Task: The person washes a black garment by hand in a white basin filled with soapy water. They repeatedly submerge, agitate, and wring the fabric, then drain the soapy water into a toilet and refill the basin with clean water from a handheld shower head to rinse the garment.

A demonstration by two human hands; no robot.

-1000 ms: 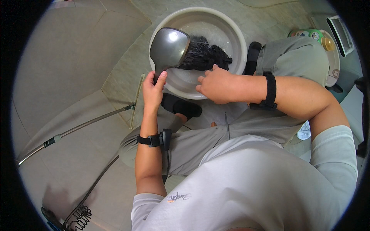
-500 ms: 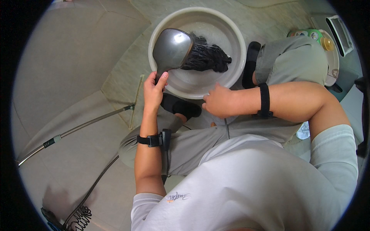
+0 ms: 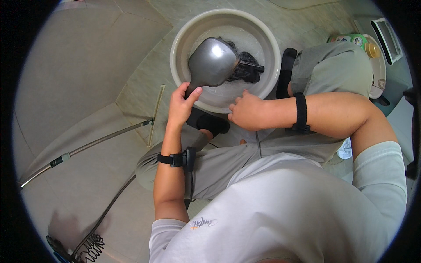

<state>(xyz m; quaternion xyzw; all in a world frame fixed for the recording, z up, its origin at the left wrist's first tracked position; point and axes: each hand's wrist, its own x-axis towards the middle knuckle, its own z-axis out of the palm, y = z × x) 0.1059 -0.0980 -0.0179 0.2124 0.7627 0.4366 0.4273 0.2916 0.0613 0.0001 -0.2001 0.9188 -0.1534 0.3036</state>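
Note:
A wide grey shower head [image 3: 212, 62] is tilted over the white round basin [image 3: 176, 57], with its handle in my closed left hand [image 3: 180, 105]. Thin jets of water run from its far edge onto a dark wet cloth [image 3: 250, 70] in the basin. Part of that cloth is hidden behind the shower head. My right hand [image 3: 247, 113] is curled at the basin's near rim, its fingers over the inner side and the thumb toward me. Some shallow water with light foam shows in the basin.
A metal pole [image 3: 94, 142] lies at the left. Below it are a dark cord [image 3: 109, 206] and its coil. At the right, a green bottle with a yellow cap [image 3: 372, 50] lies by a pale tub [image 3: 378, 79]. My dark shoes [image 3: 287, 65] flank the basin.
My left hand has moved the shower head right and slightly toward me, covering more of the cloth. My right hand has shifted only slightly at the rim.

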